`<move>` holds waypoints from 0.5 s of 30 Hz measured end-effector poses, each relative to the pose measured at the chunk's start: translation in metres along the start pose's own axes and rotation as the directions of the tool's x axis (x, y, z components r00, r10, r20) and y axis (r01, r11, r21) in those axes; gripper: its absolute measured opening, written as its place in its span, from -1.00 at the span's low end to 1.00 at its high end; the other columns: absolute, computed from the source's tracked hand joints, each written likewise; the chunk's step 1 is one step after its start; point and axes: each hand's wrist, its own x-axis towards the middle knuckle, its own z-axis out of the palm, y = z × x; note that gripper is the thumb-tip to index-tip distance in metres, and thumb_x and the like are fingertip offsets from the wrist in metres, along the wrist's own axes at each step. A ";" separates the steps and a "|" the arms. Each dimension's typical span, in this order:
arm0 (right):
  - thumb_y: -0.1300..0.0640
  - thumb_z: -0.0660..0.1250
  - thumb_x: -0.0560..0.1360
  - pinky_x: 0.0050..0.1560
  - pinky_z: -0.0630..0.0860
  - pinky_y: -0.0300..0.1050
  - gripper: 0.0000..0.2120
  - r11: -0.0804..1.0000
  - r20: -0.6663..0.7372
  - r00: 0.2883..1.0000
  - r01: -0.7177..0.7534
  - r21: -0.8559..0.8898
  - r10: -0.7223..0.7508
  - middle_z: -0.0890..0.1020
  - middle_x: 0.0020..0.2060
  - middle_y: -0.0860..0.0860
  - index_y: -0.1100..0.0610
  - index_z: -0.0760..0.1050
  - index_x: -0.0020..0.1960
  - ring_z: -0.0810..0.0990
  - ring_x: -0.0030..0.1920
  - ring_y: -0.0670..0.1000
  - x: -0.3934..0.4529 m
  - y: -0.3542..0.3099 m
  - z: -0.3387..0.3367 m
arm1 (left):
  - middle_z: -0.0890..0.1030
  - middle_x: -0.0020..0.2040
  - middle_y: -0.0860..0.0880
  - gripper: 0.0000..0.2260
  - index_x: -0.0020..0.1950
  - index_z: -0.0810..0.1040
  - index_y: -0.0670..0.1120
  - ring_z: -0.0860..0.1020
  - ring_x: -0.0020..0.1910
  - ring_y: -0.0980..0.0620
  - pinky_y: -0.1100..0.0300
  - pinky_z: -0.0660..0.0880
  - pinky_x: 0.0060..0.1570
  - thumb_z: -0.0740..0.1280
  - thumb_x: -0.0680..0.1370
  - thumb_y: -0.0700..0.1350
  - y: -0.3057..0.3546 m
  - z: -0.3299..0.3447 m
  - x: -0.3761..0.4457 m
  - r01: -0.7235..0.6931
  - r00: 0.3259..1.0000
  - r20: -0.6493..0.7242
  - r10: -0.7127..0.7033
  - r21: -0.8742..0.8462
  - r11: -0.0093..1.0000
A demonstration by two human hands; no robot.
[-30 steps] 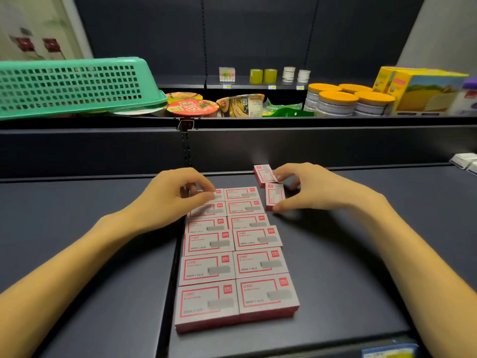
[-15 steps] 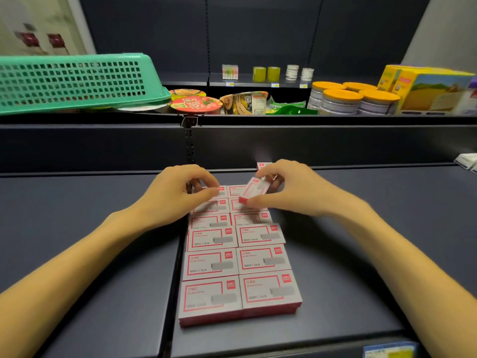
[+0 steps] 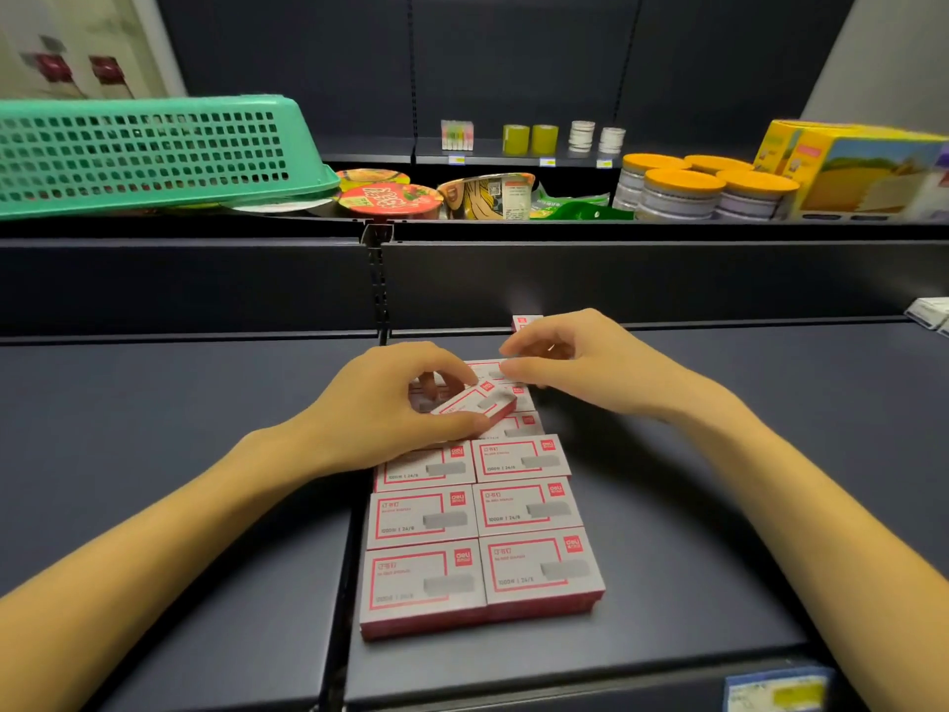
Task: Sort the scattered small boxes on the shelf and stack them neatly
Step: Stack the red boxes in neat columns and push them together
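On the far left, a green basket lies upside down on the upper shelf, its left end cut off by the frame edge. Lower down, the left hand curls over the far end of the box rows and hides the boxes beneath it; its thumb and fingers pinch a tilted box, lifted at an angle above the others. Only that box's white top with a red border and one red side show between the fingers.

Below the hands, on the dark shelf, the stacked boxes lie in two neat columns, side by side and touching. Each is white on top with a red frame, a red logo square in one corner and a grey patch; the small print is too fine to read. Red edges show along the near side, so the nearest boxes seem to sit on another layer, though how many I cannot tell.

Further right, the right hand hovers over the far right of the rows, fingers curled with thumb and forefinger tips near each other; whether they hold or touch anything is unclear. Behind it a lone box peeks out against the back wall, mostly hidden. Orange-lidded tubs and a yellow carton, cut off at right, sit above.
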 end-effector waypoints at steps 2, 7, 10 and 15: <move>-0.11 0.40 0.53 -0.10 0.51 -0.29 -0.73 1.000 -0.035 0.999 0.017 -0.007 -0.017 0.65 0.01 -0.16 -0.03 0.64 0.17 0.61 -0.03 -0.14 0.001 -0.001 0.002 | 0.61 0.11 0.26 -0.63 0.21 0.62 0.18 0.59 0.07 0.15 0.24 0.57 0.03 0.47 0.44 0.23 0.001 -0.003 0.000 0.007 1.000 0.025 -0.007 -0.013 1.000; -0.10 0.38 0.54 -0.05 0.52 -0.21 -0.71 0.996 -0.267 0.963 -0.004 -0.086 -0.019 0.58 0.12 -0.11 -0.02 0.59 0.21 0.58 -0.03 -0.10 0.009 0.015 0.004 | 0.54 0.12 0.36 -0.71 0.20 0.59 0.22 0.53 0.14 0.27 0.37 0.46 0.05 0.47 0.49 0.11 -0.004 -0.024 -0.001 0.024 0.984 0.177 -0.021 -0.012 1.000; -0.05 0.38 0.56 0.07 0.57 -0.10 -0.63 0.991 -0.356 0.934 -0.076 -0.111 0.032 0.55 0.27 -0.05 -0.01 0.50 0.33 0.58 0.07 -0.06 0.019 0.027 0.008 | 0.56 0.16 0.33 -0.72 0.19 0.60 0.22 0.55 0.18 0.26 0.33 0.50 0.13 0.48 0.49 0.06 -0.007 -0.034 -0.002 0.035 0.970 0.243 -0.025 -0.037 0.999; -0.22 0.37 0.51 0.14 0.57 0.04 -0.48 0.973 -0.307 0.945 -0.169 -0.156 0.115 0.58 0.29 -0.04 0.01 0.47 0.37 0.57 0.19 -0.01 0.030 0.043 0.018 | 0.59 0.13 0.27 -0.76 0.15 0.60 0.20 0.57 0.13 0.20 0.13 0.58 0.18 0.47 0.51 0.02 -0.004 -0.037 -0.004 0.032 0.961 0.277 -0.021 -0.035 0.999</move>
